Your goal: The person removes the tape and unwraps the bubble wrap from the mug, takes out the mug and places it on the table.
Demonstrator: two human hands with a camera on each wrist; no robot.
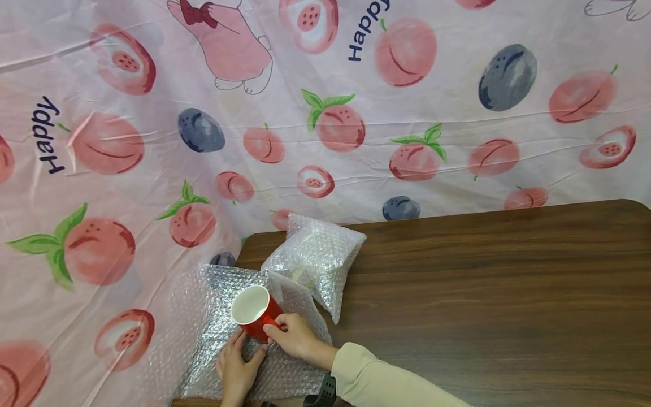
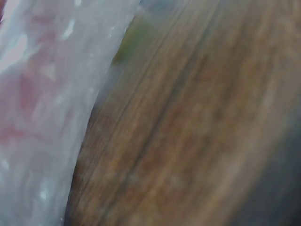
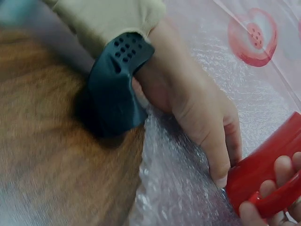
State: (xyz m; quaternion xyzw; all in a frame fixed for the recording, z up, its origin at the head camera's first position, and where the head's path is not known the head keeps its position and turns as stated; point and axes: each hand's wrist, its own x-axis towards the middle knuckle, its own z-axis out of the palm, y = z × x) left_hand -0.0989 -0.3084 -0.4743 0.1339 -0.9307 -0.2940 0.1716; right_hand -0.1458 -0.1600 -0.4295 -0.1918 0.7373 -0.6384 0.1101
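A red mug (image 1: 269,312) with a white inside is over a bubble wrap sheet (image 1: 213,339) at the table's near left corner. My right hand (image 1: 295,337) pinches the mug's handle; in the right wrist view its fingers (image 3: 268,188) curl round that handle. Low at the mug's other side is my left hand (image 1: 235,367), thumb and fingers spread, fingertips by the mug's base. The right wrist view shows the left hand (image 3: 200,113) reaching down to the mug's lower end. Whether the base bears on the wrap is hidden.
Behind the mug lies a bubble wrap bag (image 1: 325,249), with something indistinct inside. The brown wooden table (image 1: 483,294) extends to the right. A fruit-printed curtain (image 1: 168,141) hangs along the left and back edges. A dark strap (image 3: 117,84) is round the left wrist.
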